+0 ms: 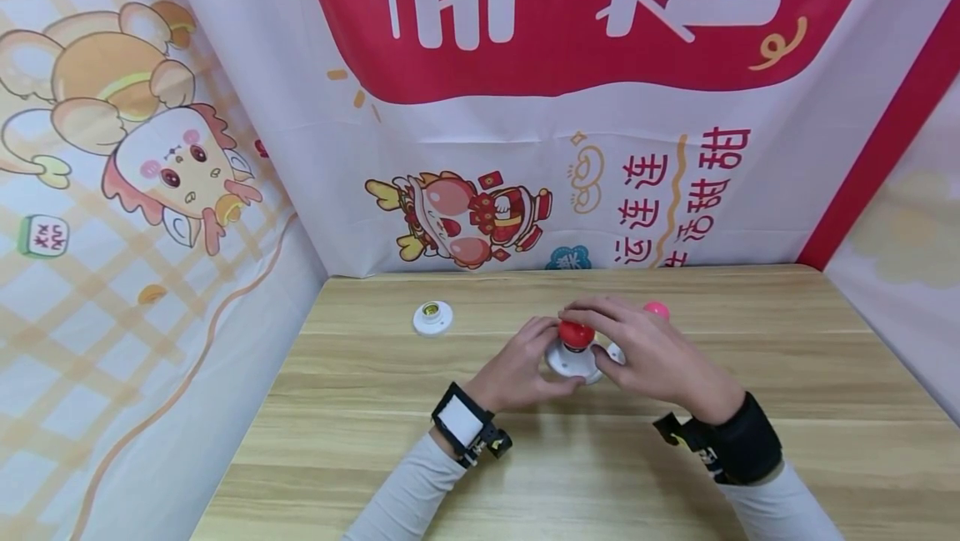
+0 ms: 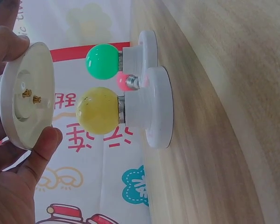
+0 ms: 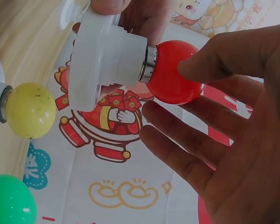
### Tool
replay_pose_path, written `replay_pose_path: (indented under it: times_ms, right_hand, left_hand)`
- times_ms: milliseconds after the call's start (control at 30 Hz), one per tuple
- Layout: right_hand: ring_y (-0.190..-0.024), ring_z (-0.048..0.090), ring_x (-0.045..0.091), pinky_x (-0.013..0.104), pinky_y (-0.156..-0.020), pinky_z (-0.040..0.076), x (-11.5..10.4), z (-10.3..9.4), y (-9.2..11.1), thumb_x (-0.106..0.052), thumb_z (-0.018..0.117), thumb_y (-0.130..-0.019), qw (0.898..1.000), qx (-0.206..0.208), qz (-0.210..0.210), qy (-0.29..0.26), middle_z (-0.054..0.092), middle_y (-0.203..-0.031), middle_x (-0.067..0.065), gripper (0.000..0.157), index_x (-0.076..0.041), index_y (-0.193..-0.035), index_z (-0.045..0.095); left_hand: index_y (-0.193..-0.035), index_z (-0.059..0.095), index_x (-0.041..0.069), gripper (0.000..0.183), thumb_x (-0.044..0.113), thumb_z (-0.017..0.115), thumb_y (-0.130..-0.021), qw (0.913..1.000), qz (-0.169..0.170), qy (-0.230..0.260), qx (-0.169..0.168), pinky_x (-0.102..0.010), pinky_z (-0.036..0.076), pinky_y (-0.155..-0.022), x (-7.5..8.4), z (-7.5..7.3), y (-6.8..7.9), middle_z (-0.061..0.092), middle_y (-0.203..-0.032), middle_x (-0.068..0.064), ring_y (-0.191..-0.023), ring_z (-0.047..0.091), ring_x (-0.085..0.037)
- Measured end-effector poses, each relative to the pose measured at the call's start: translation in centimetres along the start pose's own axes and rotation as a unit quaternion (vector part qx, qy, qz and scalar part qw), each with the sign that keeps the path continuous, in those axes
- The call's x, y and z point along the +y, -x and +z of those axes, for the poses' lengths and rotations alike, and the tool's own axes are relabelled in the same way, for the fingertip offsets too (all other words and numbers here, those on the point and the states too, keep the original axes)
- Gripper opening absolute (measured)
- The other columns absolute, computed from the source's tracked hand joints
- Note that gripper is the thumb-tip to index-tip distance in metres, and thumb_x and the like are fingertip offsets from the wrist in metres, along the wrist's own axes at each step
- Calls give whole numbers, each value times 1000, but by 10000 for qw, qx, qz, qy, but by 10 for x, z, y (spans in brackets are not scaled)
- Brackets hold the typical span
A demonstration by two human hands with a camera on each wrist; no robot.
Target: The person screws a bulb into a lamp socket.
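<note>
My left hand [image 1: 517, 370] grips a white round lamp holder [image 3: 91, 60] by its rim, raised off the table and tilted in the left wrist view. Two brass terminals [image 2: 32, 96] show on its hollow underside. A red bulb [image 3: 175, 70] sits at the holder's socket, with some of its metal cap visible. My right hand [image 1: 645, 349] has its thumb and fingers around the red bulb, while its other fingers are spread beside it. A yellow bulb [image 2: 98, 110] and a green bulb [image 2: 101, 61] stand in white holders nearby; in the head view my right hand hides them.
At the back left of the wooden table [image 1: 360, 408] stands a white lamp holder [image 1: 432, 318] without a bulb. A pink bulb [image 1: 656, 310] shows behind my right hand. Printed cloth [image 1: 465, 124] hangs along the back and sides.
</note>
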State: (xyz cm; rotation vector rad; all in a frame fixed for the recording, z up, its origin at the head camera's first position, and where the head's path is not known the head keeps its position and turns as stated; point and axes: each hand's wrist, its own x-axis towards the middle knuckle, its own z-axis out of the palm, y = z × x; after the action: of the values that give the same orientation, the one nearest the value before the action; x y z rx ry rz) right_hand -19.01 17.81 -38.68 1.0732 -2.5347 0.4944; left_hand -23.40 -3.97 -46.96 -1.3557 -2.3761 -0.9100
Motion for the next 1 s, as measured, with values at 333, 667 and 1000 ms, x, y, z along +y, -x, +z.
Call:
replay_pose_path:
  times_ms: [333,667,1000]
  right_hand:
    - [-122,50,19,46,-95,50,0,1,0,-16,73,-81,10000,40,30,1,56,-133,1,53,-20,-131,58]
    - [-114,55,18,43,-88,55,0,2,0,-23,76,-80,9998,134,78,80,58,-126,3,52,-20,-129,59]
    - [-105,58,18,41,-81,58,0,2,-1,-29,78,-78,9995,240,157,153,59,-121,3,51,-17,-125,61]
  left_hand:
    - [-142,44,15,72,51,67,-83,9999,-84,78,-5,-20,43,-101,0,0,0,47,-139,3,-124,39,-5]
    - [-143,44,16,73,51,68,-83,9999,-148,81,-35,-21,44,-100,1,-1,1,46,-141,3,-125,39,-5]
    - [-142,46,16,72,52,67,-83,9999,-136,68,-51,-20,43,-100,0,0,1,47,-140,3,-124,39,-5]
